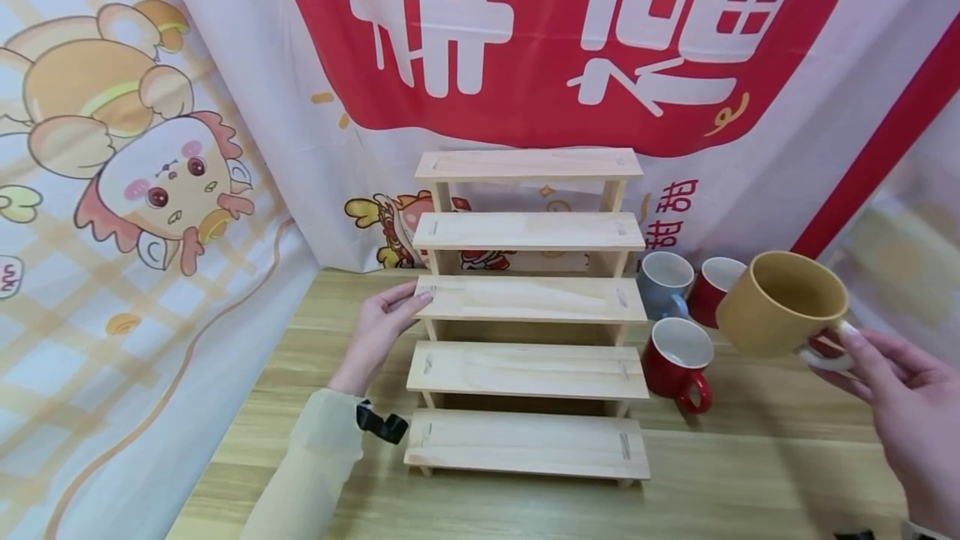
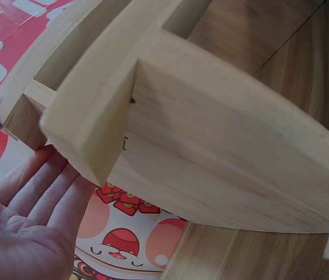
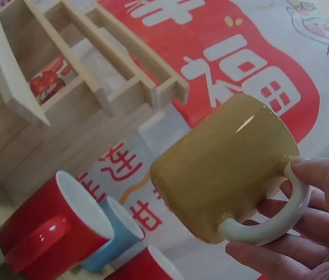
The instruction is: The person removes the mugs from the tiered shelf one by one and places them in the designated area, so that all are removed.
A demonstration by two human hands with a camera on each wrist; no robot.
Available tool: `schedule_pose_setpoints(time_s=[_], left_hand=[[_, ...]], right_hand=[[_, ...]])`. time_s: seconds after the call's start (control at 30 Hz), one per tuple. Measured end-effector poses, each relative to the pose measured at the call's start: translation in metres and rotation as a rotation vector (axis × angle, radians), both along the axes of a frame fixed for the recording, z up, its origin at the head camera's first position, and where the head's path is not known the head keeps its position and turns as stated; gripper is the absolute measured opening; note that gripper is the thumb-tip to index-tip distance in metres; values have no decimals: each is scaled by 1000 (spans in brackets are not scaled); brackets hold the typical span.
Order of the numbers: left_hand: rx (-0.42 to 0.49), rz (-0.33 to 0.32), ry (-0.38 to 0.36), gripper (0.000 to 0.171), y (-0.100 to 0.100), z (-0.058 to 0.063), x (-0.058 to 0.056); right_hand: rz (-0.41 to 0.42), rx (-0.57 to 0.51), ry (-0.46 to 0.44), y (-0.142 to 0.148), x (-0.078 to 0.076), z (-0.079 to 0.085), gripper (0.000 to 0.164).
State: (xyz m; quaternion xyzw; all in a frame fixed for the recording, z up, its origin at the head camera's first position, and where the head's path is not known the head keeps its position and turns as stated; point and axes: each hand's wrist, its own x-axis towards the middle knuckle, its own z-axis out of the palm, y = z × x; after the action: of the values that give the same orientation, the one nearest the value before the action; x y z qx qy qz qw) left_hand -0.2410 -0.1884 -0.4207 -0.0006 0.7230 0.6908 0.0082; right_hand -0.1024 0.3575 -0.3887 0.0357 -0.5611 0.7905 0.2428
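Note:
A pale wooden rack with several stepped shelves [image 1: 525, 369] stands in the middle of the table. My left hand [image 1: 381, 330] grips the left end of its middle shelf, thumb on top and fingers beneath; the left wrist view shows the fingers [image 2: 42, 192] under the board's end. At the right, my right hand [image 1: 900, 390] holds a mustard-yellow mug [image 1: 783, 311] by its white handle [image 3: 269, 224], raised above the table. Close to the rack's right side stand a red mug [image 1: 671, 365], a grey-blue mug [image 1: 663, 282] and another red mug [image 1: 712, 286], partly hidden behind the yellow one.
The wood-grain table [image 1: 300, 423] reaches back to a white cloth with a red printed patch [image 1: 540, 65]. A cartoon-printed cloth [image 1: 150, 232] hangs on the left. Another white cloth with a red stripe [image 1: 877, 140] borders the right.

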Motion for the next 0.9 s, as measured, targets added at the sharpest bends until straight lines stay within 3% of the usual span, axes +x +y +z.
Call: schedule_pose_setpoints(time_s=[0.2,0.33,0.63,0.9], left_hand=[[6,4,20,58,0,0,-1],[8,6,13,59,1,1,-1],[-9,1,3,62,1,0,0],[-18,-2,0,62,0,0,0]], right_hand=[[-71,34,-78,6,-2,-15,16],[-118,38,-180,10,-3,-26,14],[-139,103,-372,11,0,-52,6],[-185,185,-448,8,2,-75,8]])
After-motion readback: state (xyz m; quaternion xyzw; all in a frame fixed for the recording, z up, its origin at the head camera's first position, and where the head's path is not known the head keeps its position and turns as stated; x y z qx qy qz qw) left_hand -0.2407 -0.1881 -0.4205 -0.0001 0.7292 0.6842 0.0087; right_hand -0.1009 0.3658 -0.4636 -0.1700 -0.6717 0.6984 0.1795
